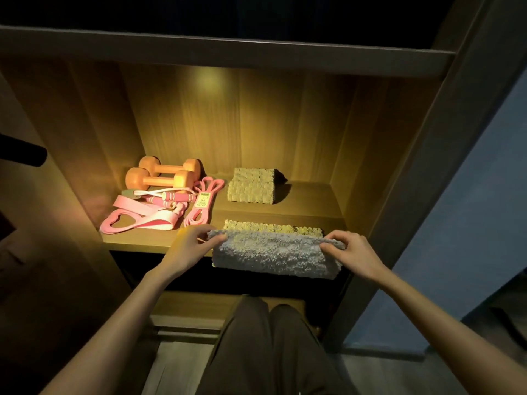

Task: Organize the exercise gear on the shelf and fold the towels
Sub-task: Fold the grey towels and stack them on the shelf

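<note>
A fluffy white towel (273,256) lies across the front edge of the lit wooden shelf (308,212), part of it hanging over the edge. My left hand (191,248) pinches its left end and my right hand (352,250) pinches its right end. Behind it, a folded towel (252,185) sits toward the back of the shelf. At the shelf's left are two orange dumbbells (162,175), a pink-handled jump rope (171,198), a coiled pink resistance band (204,205) and flat pink loop bands (137,220).
The cabinet's side panels (399,195) close in the shelf on both sides, and an upper shelf board (228,49) runs overhead. A dark lower compartment lies under the shelf. My legs (271,346) are in front of it.
</note>
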`<state>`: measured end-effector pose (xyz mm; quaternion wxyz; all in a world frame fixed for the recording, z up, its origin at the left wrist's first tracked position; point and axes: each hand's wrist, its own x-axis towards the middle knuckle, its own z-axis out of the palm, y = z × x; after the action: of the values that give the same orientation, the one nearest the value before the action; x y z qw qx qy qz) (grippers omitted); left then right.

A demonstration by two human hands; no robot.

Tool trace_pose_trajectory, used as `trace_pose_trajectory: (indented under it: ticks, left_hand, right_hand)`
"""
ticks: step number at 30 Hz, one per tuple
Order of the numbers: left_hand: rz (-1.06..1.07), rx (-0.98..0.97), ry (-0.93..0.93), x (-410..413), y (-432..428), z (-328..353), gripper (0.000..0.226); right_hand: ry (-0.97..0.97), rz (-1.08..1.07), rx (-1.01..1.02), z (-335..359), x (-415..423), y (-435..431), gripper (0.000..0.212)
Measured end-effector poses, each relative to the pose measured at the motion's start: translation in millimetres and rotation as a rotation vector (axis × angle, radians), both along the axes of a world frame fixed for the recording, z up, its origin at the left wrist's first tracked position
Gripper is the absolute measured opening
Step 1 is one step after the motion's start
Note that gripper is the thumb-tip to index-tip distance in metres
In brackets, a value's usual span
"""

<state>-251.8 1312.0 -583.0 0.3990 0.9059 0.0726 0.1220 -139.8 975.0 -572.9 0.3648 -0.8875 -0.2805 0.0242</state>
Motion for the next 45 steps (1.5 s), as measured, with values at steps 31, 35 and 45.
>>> trace_pose_trajectory:
  ticks: [31,35,45]
  left_hand:
    - [0.173,0.138,0.130,125.0,8.0,-66.6,0.021]
    - [0.207,0.285,0.008,121.9,9.1,-74.0,0.032]
    - [-0.212,0.439,0.050,108.7,-23.6,-69.3,0.030]
  right_hand:
    - [0.231,-0.384,-0.268,-68.9,108.3,59.1,0.024]
    - [-0.015,-0.371,-0.320,-69.1,101.0,59.2,0.025]
    - [-0.075,0.088,-0.458,-49.0,51.1,80.3,0.031]
